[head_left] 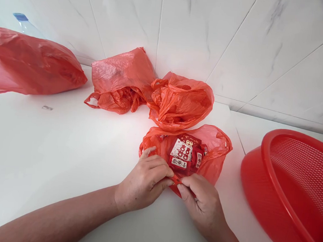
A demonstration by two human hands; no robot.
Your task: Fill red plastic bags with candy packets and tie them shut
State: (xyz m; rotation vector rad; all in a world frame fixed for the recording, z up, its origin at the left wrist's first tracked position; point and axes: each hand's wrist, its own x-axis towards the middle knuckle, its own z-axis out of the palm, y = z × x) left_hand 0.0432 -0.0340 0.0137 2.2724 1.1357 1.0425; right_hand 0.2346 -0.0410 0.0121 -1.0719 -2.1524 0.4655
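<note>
An open red plastic bag (214, 140) lies on the white surface in front of me. Inside it are several small red wrapped packets (180, 163) and a white-and-red printed card (182, 149) with Chinese characters. Over the bag's near edge, my left hand (145, 181) and my right hand (202, 202) pinch a small red printed packet (176, 179) from both sides. Thumbs and forefingers are closed on its ends, and the fingers cover much of it. What is in the packet does not show.
Behind the open bag sit a crumpled red bag (185, 100) and another red bag (123, 73) against the tiled wall (185, 33). A larger red bag (34, 62) is at left, with a blue-capped bottle (21, 18) behind it. A red plastic basket (269, 174) stands at right.
</note>
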